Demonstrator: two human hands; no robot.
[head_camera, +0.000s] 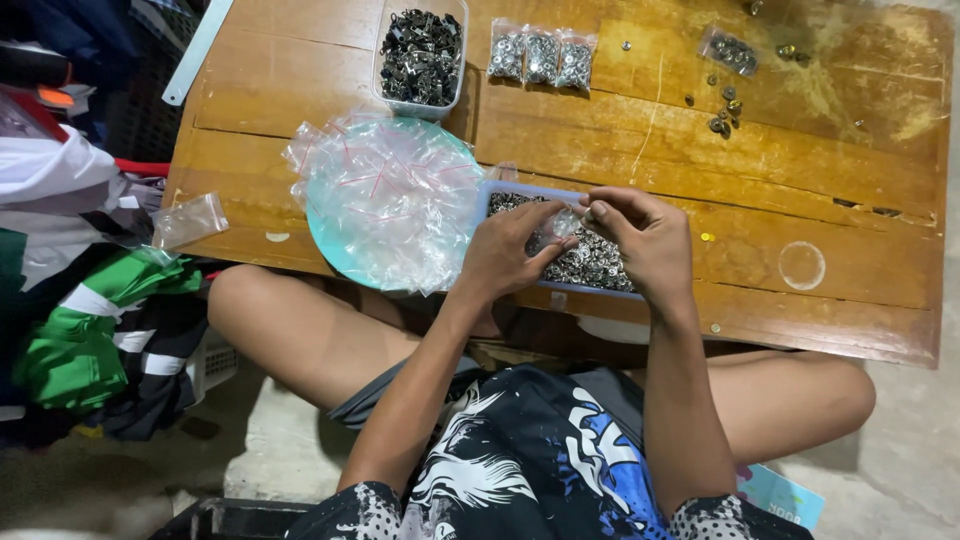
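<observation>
Both hands meet over a shallow blue tray (487, 196) of small silvery metal fasteners. The left hand (503, 252) and right hand (645, 240) each pinch an edge of one small clear plastic bag (562, 222), held just above the tray. The tray sits at the near edge of a low, scratched wooden table (820, 170). Just left of the tray, a heap of empty clear bags (385, 195) covers a round turquoise plate. Beyond the tray stand a clear tub of dark metal clips (421, 58) and three filled bags (541, 56). Far left of the tray, folded green and white fabric (90, 330) lies on the concrete floor (900, 470).
</observation>
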